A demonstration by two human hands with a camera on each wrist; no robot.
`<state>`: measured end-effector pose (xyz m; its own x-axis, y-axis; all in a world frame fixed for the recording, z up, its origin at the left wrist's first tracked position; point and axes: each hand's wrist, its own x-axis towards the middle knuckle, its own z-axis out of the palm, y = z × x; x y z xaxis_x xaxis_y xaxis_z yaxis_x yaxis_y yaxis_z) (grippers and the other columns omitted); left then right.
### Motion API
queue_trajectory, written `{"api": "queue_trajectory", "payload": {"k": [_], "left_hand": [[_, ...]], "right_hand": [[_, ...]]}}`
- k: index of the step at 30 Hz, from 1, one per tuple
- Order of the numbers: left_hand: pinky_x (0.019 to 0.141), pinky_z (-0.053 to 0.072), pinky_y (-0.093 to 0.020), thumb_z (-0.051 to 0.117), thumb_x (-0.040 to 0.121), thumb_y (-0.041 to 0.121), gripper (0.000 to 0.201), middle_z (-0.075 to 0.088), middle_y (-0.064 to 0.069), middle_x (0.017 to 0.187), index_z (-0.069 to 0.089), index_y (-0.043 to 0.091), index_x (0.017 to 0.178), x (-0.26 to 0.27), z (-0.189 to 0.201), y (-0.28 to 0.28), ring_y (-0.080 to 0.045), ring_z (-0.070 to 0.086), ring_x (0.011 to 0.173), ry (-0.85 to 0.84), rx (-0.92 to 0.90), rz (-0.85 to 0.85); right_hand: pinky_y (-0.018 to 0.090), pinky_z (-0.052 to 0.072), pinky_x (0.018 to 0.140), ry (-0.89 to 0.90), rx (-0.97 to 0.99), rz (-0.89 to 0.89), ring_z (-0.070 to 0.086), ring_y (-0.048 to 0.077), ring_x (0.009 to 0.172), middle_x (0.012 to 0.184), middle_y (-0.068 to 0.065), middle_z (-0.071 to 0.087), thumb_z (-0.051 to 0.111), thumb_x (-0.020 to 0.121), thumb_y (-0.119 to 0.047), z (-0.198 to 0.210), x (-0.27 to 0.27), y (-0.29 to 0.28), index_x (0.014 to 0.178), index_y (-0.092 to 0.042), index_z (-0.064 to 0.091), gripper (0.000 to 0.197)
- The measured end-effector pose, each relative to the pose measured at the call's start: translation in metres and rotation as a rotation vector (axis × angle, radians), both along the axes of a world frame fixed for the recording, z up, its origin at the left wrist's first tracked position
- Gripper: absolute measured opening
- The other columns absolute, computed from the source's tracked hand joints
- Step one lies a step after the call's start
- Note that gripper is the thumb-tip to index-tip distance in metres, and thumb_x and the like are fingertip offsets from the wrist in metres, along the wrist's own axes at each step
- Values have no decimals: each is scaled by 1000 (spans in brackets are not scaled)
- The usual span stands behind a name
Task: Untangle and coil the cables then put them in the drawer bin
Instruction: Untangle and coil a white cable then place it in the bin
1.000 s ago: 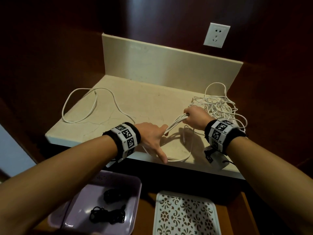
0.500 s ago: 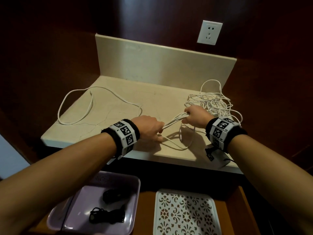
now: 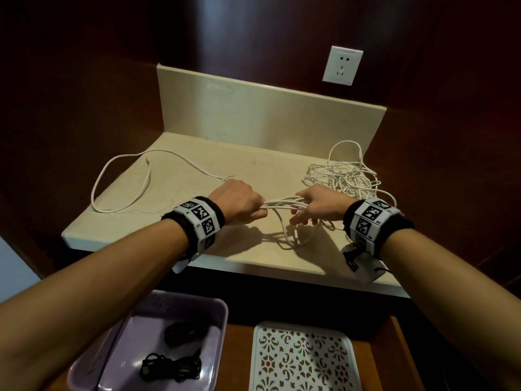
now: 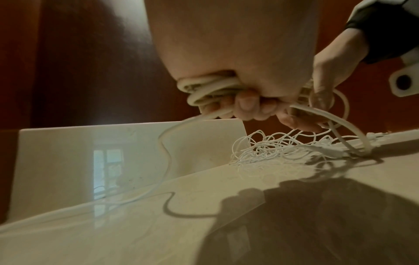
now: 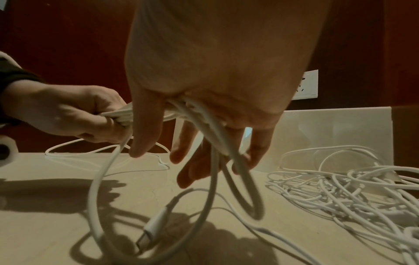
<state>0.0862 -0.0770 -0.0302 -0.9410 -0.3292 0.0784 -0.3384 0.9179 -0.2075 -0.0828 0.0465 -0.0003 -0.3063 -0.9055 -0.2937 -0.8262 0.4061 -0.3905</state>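
A white cable [image 3: 282, 205] runs as several strands between my two hands above the cream countertop [image 3: 197, 249]. My left hand [image 3: 239, 203] grips the looped strands in a fist; the loops [image 4: 204, 86] show tucked under its curled fingers. My right hand [image 3: 315, 208] has its fingers hanging down nearly straight, and the cable's loops [image 5: 214, 170] hang across its palm. A USB plug [image 5: 154, 227] on the cable end dangles near the counter. The cable's long tail [image 3: 121, 179] lies in a curve to the left. A tangled heap of thin white cables [image 3: 346, 176] sits behind the right hand.
Below the counter edge the drawer holds a purple bin [image 3: 118, 342] with black coiled cables [image 3: 172, 368] and a white patterned tray [image 3: 301, 359]. A cream backsplash [image 3: 267, 117] and dark wood walls close in the counter. A wall socket [image 3: 342, 65] is at the upper right.
My left hand rose from the counter's front edge and closed on the strands. The right hand's fist loosened, with its fingers now spread downward. The tail on the left has drawn in.
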Motion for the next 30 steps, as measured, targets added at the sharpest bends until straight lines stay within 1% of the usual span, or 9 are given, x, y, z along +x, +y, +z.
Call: {"api": "queue_trajectory", "payload": {"k": [3,6,11,15,18,21,23,26,30], "left_hand": [[64,35,-30,41,97,41,35,54,-5,80,62,15,90,-1,3,-1,-27,55,75,51,19,-8],[70,43,-32,41,98,41,33,55,-4,80,63,16,93,-3,6,-1,-27,57,77,58,44,-16],[69,44,-34,40,99,37,29,63,-9,78,60,16,97,-8,13,2,-25,48,67,112,31,-11],[68,43,-33,41,100,35,27,47,-2,67,59,15,99,-11,20,0,-25,47,65,163,15,3],[65,37,-32,40,101,35,28,45,-2,69,58,13,103,-13,24,-3,-25,45,66,175,-7,13],[65,35,-31,40,101,33,29,46,-3,71,59,12,105,-14,26,-4,-24,44,67,191,-6,16],[66,36,-30,40,101,34,29,47,-3,72,59,13,106,-15,27,-5,-24,45,68,191,3,19],[67,39,-30,40,101,34,30,48,-4,72,59,13,107,-15,29,-6,-24,46,68,190,8,30],[65,36,-31,38,101,33,29,49,-5,73,58,13,108,-15,30,-6,-24,46,68,196,-8,57]], "right_hand": [[17,46,57,-69,-20,-5,63,12,71,79,-1,69,79,79,-24,2,1,0,99,-10,69,27],[23,51,74,-168,-40,-19,69,15,85,91,5,74,79,79,-20,3,0,0,105,-11,70,29],[16,49,63,-383,-65,-4,71,15,81,90,7,75,74,82,-8,3,9,-4,104,-6,71,22],[32,54,77,-548,-93,-27,69,27,74,82,18,71,62,89,0,2,10,-6,95,4,67,10],[30,52,76,-505,-149,-42,67,22,72,81,16,67,53,93,1,0,10,-10,86,-3,65,15],[24,51,72,-443,-171,-39,67,15,82,94,12,70,51,94,-3,-1,10,-13,90,-2,66,15],[25,52,73,-490,-165,-23,68,18,85,99,13,70,49,94,-1,-1,8,-14,91,-1,64,15],[31,55,78,-601,-196,-51,71,25,79,88,18,71,47,95,3,-2,7,-14,89,0,61,15],[38,55,82,-550,-269,-72,68,25,70,73,12,67,48,93,5,1,6,-16,83,-3,60,18]]}}
